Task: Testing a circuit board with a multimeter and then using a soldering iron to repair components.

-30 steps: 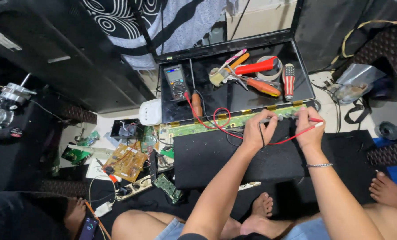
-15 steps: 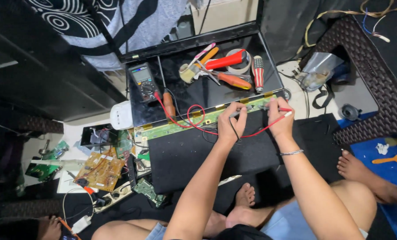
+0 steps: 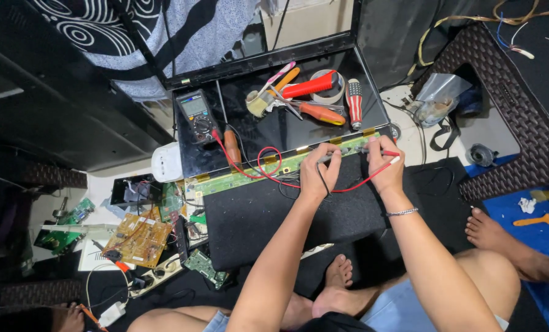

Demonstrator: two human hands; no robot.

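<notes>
Two hands unmoved, two probes

The scene is seen from a single head-worn camera, aimed almost straight down from above a seated person, at arm's length from the left hand and right hand, with the floor workspace, legs and feet taken in around them.

red probe, black probe, on green board strip
</notes>
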